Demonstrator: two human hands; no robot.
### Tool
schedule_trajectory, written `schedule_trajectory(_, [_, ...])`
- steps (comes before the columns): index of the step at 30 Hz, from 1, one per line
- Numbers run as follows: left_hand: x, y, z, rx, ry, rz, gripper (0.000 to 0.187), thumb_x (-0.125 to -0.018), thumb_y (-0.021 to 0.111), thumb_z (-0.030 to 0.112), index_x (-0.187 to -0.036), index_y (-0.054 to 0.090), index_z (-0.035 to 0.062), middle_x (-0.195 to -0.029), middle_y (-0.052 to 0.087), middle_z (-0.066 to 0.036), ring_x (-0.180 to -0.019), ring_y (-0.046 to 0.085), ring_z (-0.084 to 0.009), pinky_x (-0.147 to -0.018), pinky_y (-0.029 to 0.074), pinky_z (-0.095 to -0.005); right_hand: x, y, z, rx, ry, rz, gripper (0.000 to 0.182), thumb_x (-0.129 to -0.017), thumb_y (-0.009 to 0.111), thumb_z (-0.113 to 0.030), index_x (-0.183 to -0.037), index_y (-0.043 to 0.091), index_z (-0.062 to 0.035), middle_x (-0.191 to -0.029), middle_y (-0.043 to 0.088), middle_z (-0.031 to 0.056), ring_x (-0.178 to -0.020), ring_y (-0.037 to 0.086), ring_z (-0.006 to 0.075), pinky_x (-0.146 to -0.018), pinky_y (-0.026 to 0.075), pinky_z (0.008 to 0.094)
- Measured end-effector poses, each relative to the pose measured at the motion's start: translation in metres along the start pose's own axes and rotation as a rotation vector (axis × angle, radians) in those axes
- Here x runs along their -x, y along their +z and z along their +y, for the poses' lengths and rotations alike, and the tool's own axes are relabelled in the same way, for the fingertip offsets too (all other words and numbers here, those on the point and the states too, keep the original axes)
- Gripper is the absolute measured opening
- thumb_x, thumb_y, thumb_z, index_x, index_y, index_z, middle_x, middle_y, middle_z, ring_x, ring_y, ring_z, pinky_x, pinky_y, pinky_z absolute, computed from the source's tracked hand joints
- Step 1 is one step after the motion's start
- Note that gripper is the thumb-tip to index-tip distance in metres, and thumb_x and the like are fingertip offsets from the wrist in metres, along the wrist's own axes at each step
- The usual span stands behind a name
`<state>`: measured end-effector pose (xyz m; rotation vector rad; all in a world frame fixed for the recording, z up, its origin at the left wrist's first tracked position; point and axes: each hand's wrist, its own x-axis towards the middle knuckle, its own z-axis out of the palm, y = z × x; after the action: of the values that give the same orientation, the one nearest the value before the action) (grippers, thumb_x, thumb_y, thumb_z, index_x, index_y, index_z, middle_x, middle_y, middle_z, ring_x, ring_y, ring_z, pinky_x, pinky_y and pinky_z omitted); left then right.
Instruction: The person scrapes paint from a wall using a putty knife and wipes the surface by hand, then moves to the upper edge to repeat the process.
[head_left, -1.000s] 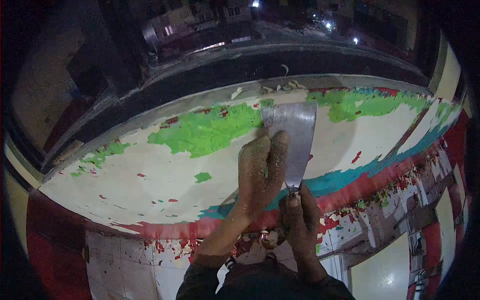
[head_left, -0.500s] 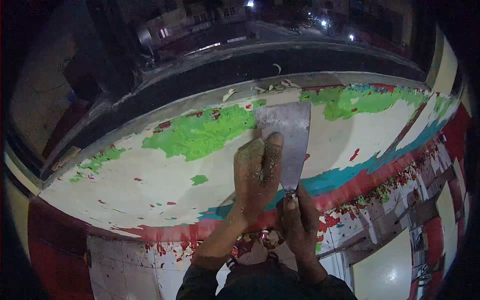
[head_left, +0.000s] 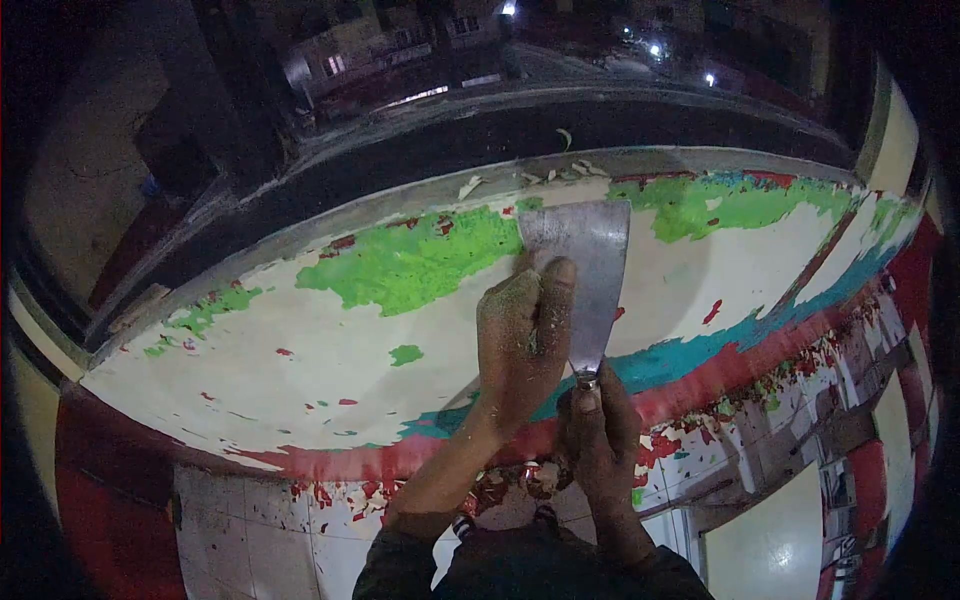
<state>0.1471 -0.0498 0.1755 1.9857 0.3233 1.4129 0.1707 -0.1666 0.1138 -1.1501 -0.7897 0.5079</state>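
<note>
A wide metal scraper [head_left: 592, 270] lies with its blade near the top of a wall [head_left: 380, 345] that has white, green, teal and red paint patches. My right hand [head_left: 600, 425] is wrapped round the scraper's handle, below the blade. Higher up, my left hand [head_left: 525, 330] is closed, with its thumb pressed on the left part of the blade. Dust covers the skin of my left hand. The blade's top edge is by the grey ledge, beside a green patch [head_left: 400, 270].
Paint flakes [head_left: 470, 187] lie on the ledge under a dark window frame [head_left: 400, 140]. More chips [head_left: 660, 450] litter the tiled floor [head_left: 260, 530] below. A pale panel [head_left: 765, 535] stands at the lower right. Lights show outside.
The view has shifted slightly, so wall and hands appear a little further right. Both hands keep their hold on the scraper, whose place against the wall looks almost the same.
</note>
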Motion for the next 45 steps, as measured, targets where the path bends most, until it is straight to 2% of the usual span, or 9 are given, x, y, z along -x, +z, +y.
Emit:
schedule_trajectory(3, [0.009,0.002,-0.004,-0.074,0.028,0.039,0.033,-0.087,0.049,0.020,-0.064,0.045,-0.0027,-0.051,0.041,-0.011,-0.047,0.034,-0.0148,-0.045,0.029,-0.0324,0.009,-0.004,-0.004,0.003,-0.001,-0.012,0.043,-0.093,0.036,-0.021,-0.129,0.032,0.0013,-0.069,0.045,-0.0008,-0.054,0.040,0.0034,-0.047,0.034,0.0183])
schedule_trajectory(9, [0.003,-0.004,0.013,0.042,-0.177,-0.048,0.030,-0.088,0.049,0.018,-0.066,0.048,-0.0026,-0.053,0.041,-0.008,-0.049,0.033,-0.0129,-0.046,0.030,-0.0314,0.003,0.004,-0.002,-0.020,-0.049,0.024,0.043,-0.092,0.037,-0.027,-0.123,0.038,0.0036,-0.062,0.042,-0.0026,-0.047,0.036,0.0026,-0.039,0.030,0.0182])
schedule_trajectory(11, [0.003,0.004,-0.007,-0.087,0.104,0.056,0.031,-0.088,0.049,0.020,-0.066,0.048,-0.0023,-0.053,0.040,-0.007,-0.050,0.032,-0.0125,-0.046,0.029,-0.0309,0.000,0.000,0.000,-0.027,-0.038,-0.014,0.043,-0.092,0.037,-0.022,-0.128,0.033,0.0014,-0.064,0.043,-0.0021,-0.051,0.038,0.0030,-0.044,0.032,0.0185])
schedule_trajectory(16, [0.004,0.001,0.005,0.054,-0.169,-0.032,0.034,-0.089,0.047,0.024,-0.067,0.047,-0.0026,-0.055,0.039,-0.008,-0.051,0.032,-0.0127,-0.046,0.029,-0.0305,0.002,0.000,-0.001,-0.002,0.017,0.006,0.044,-0.092,0.037,-0.022,-0.130,0.031,-0.0002,-0.065,0.044,-0.0020,-0.053,0.040,0.0030,-0.046,0.033,0.0184])
schedule_trajectory(21, [-0.002,0.003,0.001,0.018,-0.041,0.011,0.036,-0.089,0.047,0.025,-0.067,0.046,-0.0035,-0.053,0.038,-0.008,-0.051,0.032,-0.0133,-0.046,0.029,-0.0313,-0.006,-0.001,-0.004,-0.010,-0.004,-0.023,0.044,-0.092,0.038,-0.023,-0.129,0.033,-0.0007,-0.064,0.044,-0.0019,-0.053,0.040,0.0033,-0.046,0.033,0.0188])
schedule_trajectory(24, [0.000,-0.001,0.012,-0.031,-0.104,-0.044,0.028,-0.089,0.043,0.018,-0.076,0.054,-0.0042,-0.055,0.052,-0.016,-0.048,0.052,-0.0274,-0.047,0.038,-0.0367,0.003,-0.001,0.000,-0.008,-0.094,0.002,0.043,-0.092,0.038,-0.024,-0.128,0.033,-0.0004,-0.064,0.043,-0.0021,-0.052,0.039,0.0034,-0.046,0.033,0.0190])
schedule_trajectory(30, [-0.002,0.002,0.019,0.090,-0.185,-0.035,0.032,-0.089,0.044,0.020,-0.070,0.052,-0.0042,-0.053,0.051,-0.014,-0.045,0.051,-0.0226,-0.043,0.036,-0.0338,-0.002,-0.002,-0.002,-0.016,-0.011,0.011,0.043,-0.092,0.039,-0.022,-0.129,0.033,-0.0001,-0.065,0.043,-0.0025,-0.054,0.039,0.0035,-0.047,0.033,0.0187])
schedule_trajectory(33, [0.001,0.007,0.006,-0.041,-0.056,0.037,0.039,-0.089,0.048,0.026,-0.063,0.043,-0.0031,-0.051,0.039,-0.004,-0.051,0.031,-0.0097,-0.045,0.028,-0.0293,0.001,-0.005,-0.007,-0.075,0.023,-0.008,0.044,-0.091,0.040,-0.021,-0.130,0.032,-0.0002,-0.067,0.044,-0.0021,-0.055,0.040,0.0038,-0.047,0.034,0.0185])
schedule_trajectory(45, [0.036,0.011,-0.017,-0.056,-0.160,-0.077,0.029,-0.088,0.045,0.019,-0.068,0.047,-0.0019,-0.057,0.048,-0.017,-0.053,0.047,-0.0247,-0.050,0.035,-0.0382,0.015,-0.010,0.012,0.054,0.038,0.046,0.041,-0.092,0.037,-0.019,-0.128,0.034,0.0004,-0.067,0.043,-0.0025,-0.053,0.039,0.0035,-0.046,0.033,0.0185])
